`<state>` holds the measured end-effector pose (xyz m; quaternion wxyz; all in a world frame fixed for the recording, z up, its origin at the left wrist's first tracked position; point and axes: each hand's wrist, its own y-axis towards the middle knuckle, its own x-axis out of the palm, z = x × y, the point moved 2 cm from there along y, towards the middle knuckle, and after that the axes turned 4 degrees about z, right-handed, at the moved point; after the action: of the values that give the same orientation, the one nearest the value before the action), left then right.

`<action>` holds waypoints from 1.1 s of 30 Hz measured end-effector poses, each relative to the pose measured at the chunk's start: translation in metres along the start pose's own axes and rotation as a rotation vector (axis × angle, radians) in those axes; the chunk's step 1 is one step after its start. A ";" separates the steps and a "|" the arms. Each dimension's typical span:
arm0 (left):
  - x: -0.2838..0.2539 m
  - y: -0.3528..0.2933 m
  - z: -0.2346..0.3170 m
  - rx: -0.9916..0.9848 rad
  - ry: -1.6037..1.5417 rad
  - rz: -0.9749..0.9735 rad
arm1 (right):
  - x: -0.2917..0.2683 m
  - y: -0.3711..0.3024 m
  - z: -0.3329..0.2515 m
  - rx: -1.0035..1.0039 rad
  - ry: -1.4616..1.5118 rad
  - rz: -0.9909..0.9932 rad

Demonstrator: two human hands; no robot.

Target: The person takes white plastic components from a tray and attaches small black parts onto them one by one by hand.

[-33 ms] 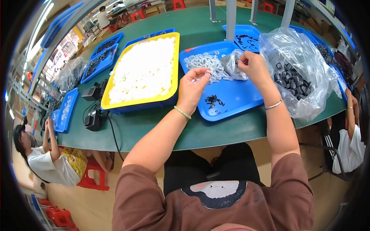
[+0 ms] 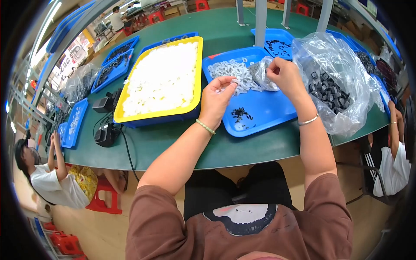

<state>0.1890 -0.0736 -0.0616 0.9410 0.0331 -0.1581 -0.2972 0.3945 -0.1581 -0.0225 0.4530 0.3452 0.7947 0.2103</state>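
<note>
Over the blue tray [image 2: 274, 113], my left hand [image 2: 216, 100] is closed in a pinch on a small whitish plastic piece [image 2: 234, 81]. My right hand [image 2: 285, 74] is also pinched, at the edge of a small clear bag [image 2: 261, 74] of greyish parts. Its fingertips hide whatever they hold. Between and behind the hands lies a heap of translucent white plastic pieces [image 2: 229, 71]. Tiny black parts [image 2: 241, 115] are scattered in the near left of the same tray.
A yellow-rimmed tray [image 2: 158, 112] full of white pieces stands left. To the right is a large clear bag [image 2: 346, 56] with black caps [image 2: 328, 92]. Black adapters [image 2: 105, 135] with a cable, another blue tray [image 2: 284, 35] and metal posts [image 2: 260, 21] share the green table [image 2: 216, 158]. People sit at both sides.
</note>
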 end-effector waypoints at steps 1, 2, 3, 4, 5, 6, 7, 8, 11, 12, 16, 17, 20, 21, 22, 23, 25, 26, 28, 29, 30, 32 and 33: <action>-0.001 0.000 0.001 0.003 -0.003 0.007 | 0.002 -0.002 -0.009 -0.006 0.002 -0.005; -0.002 0.001 0.002 -0.020 -0.034 0.011 | 0.007 -0.004 -0.019 0.029 0.190 -0.081; -0.002 0.001 0.002 -0.047 -0.066 0.011 | 0.012 -0.007 -0.026 0.072 0.375 -0.157; -0.002 0.001 0.002 -0.049 -0.068 0.014 | 0.018 -0.011 -0.029 0.105 0.440 -0.228; -0.003 0.001 0.002 -0.049 -0.074 0.004 | 0.023 -0.013 -0.031 0.106 0.439 -0.233; -0.002 0.001 0.003 -0.049 -0.080 -0.006 | 0.027 -0.015 -0.033 0.100 0.460 -0.258; -0.001 0.001 0.003 -0.051 -0.084 -0.003 | 0.031 -0.016 -0.033 0.094 0.481 -0.283; 0.001 0.001 0.004 -0.052 -0.065 -0.009 | 0.033 -0.017 -0.031 0.106 0.507 -0.305; 0.002 0.002 0.004 -0.043 -0.055 -0.004 | 0.033 -0.019 -0.040 0.144 0.627 -0.321; 0.002 0.002 0.004 -0.030 -0.061 -0.004 | 0.033 -0.020 -0.039 0.143 0.625 -0.321; 0.003 0.000 0.004 -0.030 -0.081 -0.006 | 0.029 -0.022 -0.043 -0.063 0.397 -0.256; 0.003 -0.001 0.004 -0.035 -0.089 -0.004 | 0.028 -0.022 -0.044 -0.084 0.356 -0.232; -0.001 0.001 0.002 -0.045 -0.119 0.007 | 0.029 -0.020 -0.045 0.059 0.552 -0.270; -0.001 -0.001 0.000 -0.057 -0.141 0.013 | 0.030 -0.024 -0.045 0.209 0.743 -0.309; -0.001 -0.001 0.000 -0.054 -0.148 0.027 | 0.030 -0.024 -0.046 0.223 0.737 -0.314; -0.002 0.000 0.000 -0.052 -0.127 0.035 | 0.030 -0.021 -0.046 0.248 0.802 -0.300; -0.001 0.004 0.005 -0.030 -0.119 0.042 | 0.031 -0.019 -0.046 0.284 0.861 -0.286; -0.001 0.000 0.004 -0.047 -0.128 0.039 | 0.032 -0.022 -0.046 0.290 0.901 -0.299; -0.003 0.000 0.003 -0.053 -0.132 0.033 | 0.031 -0.020 -0.047 0.305 0.941 -0.325; -0.003 0.001 0.002 -0.051 -0.131 0.030 | 0.031 -0.019 -0.045 0.313 0.938 -0.323; -0.002 0.002 0.003 -0.058 -0.143 0.032 | 0.032 -0.019 -0.043 0.303 0.962 -0.316; 0.001 0.000 0.004 -0.061 -0.136 0.032 | 0.033 -0.020 -0.041 0.336 0.996 -0.298; 0.000 -0.001 0.005 -0.052 -0.127 0.036 | 0.033 -0.020 -0.042 0.345 1.001 -0.300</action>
<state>0.1875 -0.0741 -0.0569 0.9348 -0.0132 -0.2105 -0.2859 0.3398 -0.1484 -0.0333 -0.0185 0.1551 0.9765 0.1485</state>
